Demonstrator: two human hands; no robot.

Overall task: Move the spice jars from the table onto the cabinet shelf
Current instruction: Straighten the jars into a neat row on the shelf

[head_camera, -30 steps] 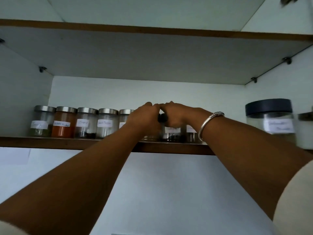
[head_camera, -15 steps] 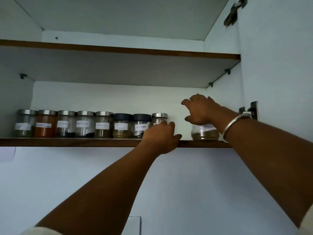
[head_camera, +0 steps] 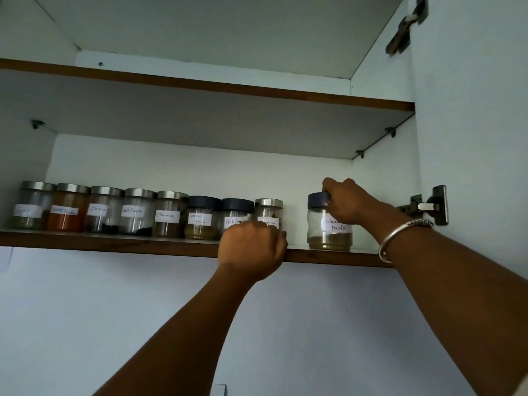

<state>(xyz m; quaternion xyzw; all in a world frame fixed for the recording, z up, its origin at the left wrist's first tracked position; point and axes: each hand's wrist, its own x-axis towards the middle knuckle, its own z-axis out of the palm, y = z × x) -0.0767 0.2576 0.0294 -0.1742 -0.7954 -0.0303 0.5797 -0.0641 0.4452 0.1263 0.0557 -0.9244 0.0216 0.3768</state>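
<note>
A row of several labelled glass spice jars (head_camera: pixel 143 212) stands on the lower cabinet shelf (head_camera: pixel 114 246), some with silver lids, two with dark lids. Apart from the row, to its right, stands a dark-lidded coriander powder jar (head_camera: pixel 325 232). My right hand (head_camera: pixel 350 202) grips it at the lid and upper right side. My left hand (head_camera: pixel 253 247) is curled into a fist at the shelf's front edge, in front of the last silver-lidded jar (head_camera: pixel 268 208), covering its base.
An upper shelf (head_camera: pixel 228 90) hangs above the jars with nothing seen on it. The cabinet's right wall carries a metal hinge (head_camera: pixel 428 207), close to my right wrist, and another hinge (head_camera: pixel 405 30) higher up. A gap separates the row from the coriander jar.
My hands have parted from the middle of the row. The right hand now sits on the coriander jar's right side, its dark lid showing. My left hand has curled shut at the shelf edge.
</note>
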